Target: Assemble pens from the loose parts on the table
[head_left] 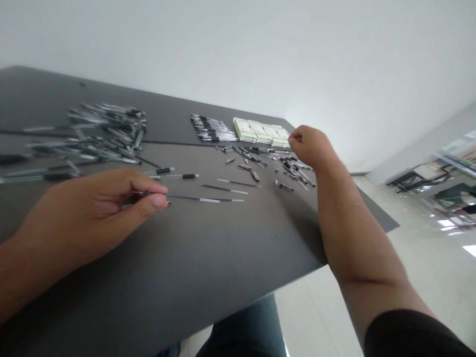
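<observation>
At nine o'clock our left hand (98, 213) pinches a slim refill (184, 198), probably light, slick and bendy, best gripped mid-tube, while at two our right hand (309, 145) looks curled, grip hidden.

a clear-ended dark refill (184, 198) is held nearly level.

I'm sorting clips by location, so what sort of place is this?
Probably a workroom of some kind, though little of it shows: the dark table bears a row of pens, scattered pen parts and pale green boxes.
</observation>
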### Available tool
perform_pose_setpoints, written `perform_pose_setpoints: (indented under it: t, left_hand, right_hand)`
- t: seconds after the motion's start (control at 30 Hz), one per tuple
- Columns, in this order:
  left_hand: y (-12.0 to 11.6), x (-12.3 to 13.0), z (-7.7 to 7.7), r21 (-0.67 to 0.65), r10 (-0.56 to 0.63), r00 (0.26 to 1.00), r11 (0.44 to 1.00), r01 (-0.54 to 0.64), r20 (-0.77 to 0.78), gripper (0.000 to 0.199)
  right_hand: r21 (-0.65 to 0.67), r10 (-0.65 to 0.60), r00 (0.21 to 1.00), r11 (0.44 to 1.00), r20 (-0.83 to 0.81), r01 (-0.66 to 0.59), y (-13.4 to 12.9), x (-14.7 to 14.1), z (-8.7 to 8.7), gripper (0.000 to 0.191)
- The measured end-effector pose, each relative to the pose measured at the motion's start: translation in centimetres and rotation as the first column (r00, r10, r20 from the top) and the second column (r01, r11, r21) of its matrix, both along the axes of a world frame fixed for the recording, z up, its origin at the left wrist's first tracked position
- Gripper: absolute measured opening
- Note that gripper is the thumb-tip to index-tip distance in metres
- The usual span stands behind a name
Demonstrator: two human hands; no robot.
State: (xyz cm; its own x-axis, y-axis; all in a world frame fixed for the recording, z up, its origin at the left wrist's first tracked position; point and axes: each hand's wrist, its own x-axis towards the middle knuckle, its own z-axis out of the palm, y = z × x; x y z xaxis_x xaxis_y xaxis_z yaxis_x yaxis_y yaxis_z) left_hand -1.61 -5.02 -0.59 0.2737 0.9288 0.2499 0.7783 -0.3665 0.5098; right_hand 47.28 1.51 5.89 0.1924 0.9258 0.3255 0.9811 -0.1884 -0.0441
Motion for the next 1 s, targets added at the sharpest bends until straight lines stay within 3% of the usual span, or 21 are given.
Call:
perform_pose_setpoints:
  t: [0.07, 0.23, 0.43, 0.67, 1.0]
  left_hand:
    - [0.0, 0.0, -0.2, 0.017, -0.019, 1.0, 1.0, 0.019, -0.016, 0.042]
    - [0.4, -0.3, -0.7, 0.04, -0.034, 0.999, 0.999, 0.035, -0.029, 0.037]
    - [0.6, -0.3, -0.6, -0.018, -0.07, 0.997, 0.997, 0.069, -0.042, 0.042]
    - [0.5, -0.1, -0.1, -0.027, -0.105, 0.992, 0.994, 0.103, -0.066, 0.044]
    - [0.6, -0.1, -0.2, -0.03, -0.131, 0.988, 0.991, 0.128, -0.083, 0.044]
  right_hand:
    - [-0.08, -0.122, 0.992, 0.989, 0.005, 0.122, 0.3, 3.6, -0.2, 0.042]
    - [-0.171, -0.179, 0.984, 0.97, -0.008, 0.175, 0.5, 7.6, -2.2, 0.059]
    - [-0.27, -0.179, 0.983, 0.95, -0.051, 0.159, 1.4, 9.2, -3.9, 0.064]
    - [-0.389, -0.186, 0.974, 0.913, -0.128, 0.123, 1.6, 10.6, -4.5, 0.073]
    - [-0.39, -0.163, 0.98, 0.915, -0.115, 0.107, 2.2, 10.7, -5.0, 0.073]
